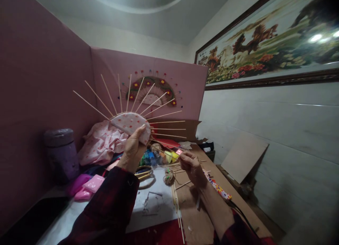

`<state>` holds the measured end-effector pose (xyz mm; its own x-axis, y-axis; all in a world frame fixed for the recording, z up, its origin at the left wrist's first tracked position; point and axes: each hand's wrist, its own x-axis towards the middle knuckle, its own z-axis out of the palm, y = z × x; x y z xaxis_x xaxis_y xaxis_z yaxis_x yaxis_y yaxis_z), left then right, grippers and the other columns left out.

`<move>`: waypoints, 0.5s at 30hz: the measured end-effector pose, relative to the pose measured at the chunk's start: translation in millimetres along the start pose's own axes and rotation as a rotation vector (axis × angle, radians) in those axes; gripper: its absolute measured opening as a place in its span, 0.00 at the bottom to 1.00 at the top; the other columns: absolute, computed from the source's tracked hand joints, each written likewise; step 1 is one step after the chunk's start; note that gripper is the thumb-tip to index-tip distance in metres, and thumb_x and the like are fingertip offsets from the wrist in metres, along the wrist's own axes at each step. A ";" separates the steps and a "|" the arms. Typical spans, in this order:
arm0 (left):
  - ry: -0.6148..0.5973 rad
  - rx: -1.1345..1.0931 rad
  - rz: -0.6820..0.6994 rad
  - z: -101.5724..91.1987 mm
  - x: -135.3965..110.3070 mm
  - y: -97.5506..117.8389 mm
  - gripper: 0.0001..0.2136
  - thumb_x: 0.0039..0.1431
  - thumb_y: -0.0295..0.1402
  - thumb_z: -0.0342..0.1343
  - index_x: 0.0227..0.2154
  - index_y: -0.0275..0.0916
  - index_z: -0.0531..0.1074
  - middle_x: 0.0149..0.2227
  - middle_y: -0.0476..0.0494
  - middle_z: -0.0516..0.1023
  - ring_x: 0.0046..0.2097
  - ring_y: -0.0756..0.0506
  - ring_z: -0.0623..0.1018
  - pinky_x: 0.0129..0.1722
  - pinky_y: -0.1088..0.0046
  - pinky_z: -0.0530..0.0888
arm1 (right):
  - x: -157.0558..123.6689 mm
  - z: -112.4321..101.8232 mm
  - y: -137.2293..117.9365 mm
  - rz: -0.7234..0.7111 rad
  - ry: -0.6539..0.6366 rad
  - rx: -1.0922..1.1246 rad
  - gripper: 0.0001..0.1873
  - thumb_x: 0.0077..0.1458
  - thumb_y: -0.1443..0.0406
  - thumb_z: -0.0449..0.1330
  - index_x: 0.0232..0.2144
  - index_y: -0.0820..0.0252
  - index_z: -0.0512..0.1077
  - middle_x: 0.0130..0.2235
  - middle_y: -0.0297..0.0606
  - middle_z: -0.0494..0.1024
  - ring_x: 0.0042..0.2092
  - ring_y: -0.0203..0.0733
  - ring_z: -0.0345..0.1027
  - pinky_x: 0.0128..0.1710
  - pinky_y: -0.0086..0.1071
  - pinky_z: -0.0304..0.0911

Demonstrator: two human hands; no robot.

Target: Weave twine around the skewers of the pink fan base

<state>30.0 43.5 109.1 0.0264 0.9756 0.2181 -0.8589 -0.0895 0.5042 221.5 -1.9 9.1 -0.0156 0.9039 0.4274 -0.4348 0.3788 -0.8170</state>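
Observation:
My left hand (135, 147) is raised and closed on a half-round piece covered in pink dotted fabric (130, 123), from whose curved edge several thin wooden sticks (106, 101) fan out. My right hand (191, 166) is just to its lower right, fingers pinched on another thin stick (165, 151) whose far end reaches the fabric piece's lower edge. Both sleeves are dark red plaid.
Pink dotted cloth (102, 142), a purple lidded cup (61, 153), pink plastic bags (91, 185), scissors (145, 174), a twine ball (168, 176), loose sticks (176, 199) and coloured pieces (156, 156) lie on the table. A finished fan decoration (153, 93) hangs on the pink board behind. Cardboard (243, 158) leans at the right wall.

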 end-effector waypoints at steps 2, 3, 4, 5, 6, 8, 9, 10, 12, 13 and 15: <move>-0.001 0.004 0.070 0.5 0.2 -0.3 0.07 0.45 0.19 0.56 0.30 0.32 0.70 0.28 0.46 0.76 0.30 0.52 0.75 0.32 0.78 0.73 | 0.5 1.6 -0.9 -0.027 0.043 -0.042 0.09 0.48 0.65 0.59 0.20 0.64 0.66 0.15 0.24 0.49 0.17 0.24 0.37 0.17 0.25 0.32; -0.004 0.011 0.109 1.1 -0.3 -0.5 0.07 0.45 0.19 0.56 0.30 0.32 0.70 0.28 0.46 0.76 0.30 0.52 0.75 0.32 0.78 0.73 | 0.8 2.3 -1.1 -0.044 0.057 -0.061 0.10 0.48 0.65 0.59 0.20 0.64 0.65 0.15 0.23 0.49 0.17 0.24 0.37 0.17 0.25 0.32; -0.005 0.018 0.149 1.8 -1.0 -0.6 0.08 0.44 0.19 0.56 0.30 0.33 0.70 0.28 0.47 0.76 0.30 0.52 0.75 0.32 0.78 0.73 | 1.0 2.6 -1.1 -0.061 0.069 -0.079 0.10 0.48 0.64 0.60 0.20 0.64 0.65 0.15 0.23 0.49 0.17 0.24 0.38 0.17 0.25 0.32; -0.006 0.019 0.188 2.6 -1.9 -0.8 0.09 0.44 0.18 0.56 0.30 0.34 0.70 0.29 0.48 0.76 0.30 0.52 0.75 0.32 0.78 0.72 | 1.0 2.8 -0.8 -0.075 0.078 -0.097 0.11 0.47 0.64 0.60 0.19 0.64 0.64 0.15 0.24 0.50 0.18 0.24 0.38 0.17 0.25 0.32; -0.009 0.012 0.220 3.2 -2.8 -1.0 0.09 0.44 0.18 0.56 0.30 0.35 0.70 0.29 0.48 0.76 0.30 0.52 0.75 0.33 0.78 0.72 | 0.9 3.0 -0.3 -0.079 0.079 -0.119 0.11 0.46 0.64 0.60 0.19 0.64 0.64 0.15 0.24 0.50 0.18 0.24 0.38 0.18 0.25 0.32; -0.012 -0.029 0.237 3.8 -4.1 -1.3 0.09 0.45 0.19 0.56 0.31 0.35 0.70 0.30 0.49 0.76 0.31 0.52 0.75 0.34 0.78 0.72 | 0.1 3.6 1.4 -0.048 0.057 -0.175 0.11 0.45 0.65 0.61 0.18 0.64 0.65 0.15 0.24 0.51 0.18 0.24 0.39 0.18 0.25 0.33; -0.012 -0.056 0.214 3.8 -4.5 -1.4 0.09 0.46 0.19 0.56 0.31 0.35 0.70 0.30 0.49 0.76 0.31 0.52 0.75 0.34 0.78 0.72 | -0.6 4.4 2.6 -0.011 0.030 -0.207 0.10 0.44 0.65 0.62 0.17 0.64 0.66 0.15 0.24 0.52 0.18 0.24 0.39 0.18 0.25 0.33; -0.010 -0.082 0.173 3.7 -4.9 -1.7 0.07 0.47 0.20 0.55 0.30 0.35 0.70 0.29 0.49 0.76 0.31 0.52 0.75 0.34 0.79 0.72 | -1.5 5.7 3.9 0.036 -0.004 -0.242 0.10 0.42 0.65 0.62 0.17 0.65 0.67 0.14 0.24 0.52 0.17 0.24 0.40 0.18 0.25 0.34; -0.008 -0.113 0.047 3.7 -6.1 -2.9 0.05 0.49 0.21 0.53 0.30 0.34 0.70 0.28 0.47 0.76 0.30 0.51 0.76 0.32 0.77 0.72 | -3.6 9.5 6.7 0.134 -0.082 -0.320 0.09 0.41 0.66 0.63 0.17 0.66 0.69 0.13 0.25 0.55 0.17 0.24 0.42 0.17 0.25 0.35; -0.010 -0.122 -0.020 4.1 -7.4 -4.4 0.04 0.51 0.23 0.52 0.30 0.34 0.70 0.27 0.47 0.76 0.30 0.51 0.76 0.30 0.76 0.72 | -4.6 11.8 8.1 0.177 -0.119 -0.351 0.08 0.40 0.66 0.63 0.17 0.66 0.71 0.13 0.26 0.57 0.17 0.24 0.43 0.17 0.25 0.35; -0.020 -0.144 -0.127 5.5 -11.6 -9.5 0.04 0.53 0.25 0.51 0.31 0.35 0.70 0.28 0.46 0.76 0.29 0.50 0.76 0.28 0.75 0.72 | -6.1 16.0 10.8 0.244 -0.184 -0.390 0.07 0.38 0.66 0.64 0.18 0.66 0.72 0.14 0.28 0.61 0.17 0.23 0.45 0.17 0.24 0.37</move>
<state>40.7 31.9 106.4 0.1484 0.9728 0.1779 -0.9124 0.0653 0.4041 202.5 -6.5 3.8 -0.2488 0.9389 0.2380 -0.0295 0.2383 -0.9708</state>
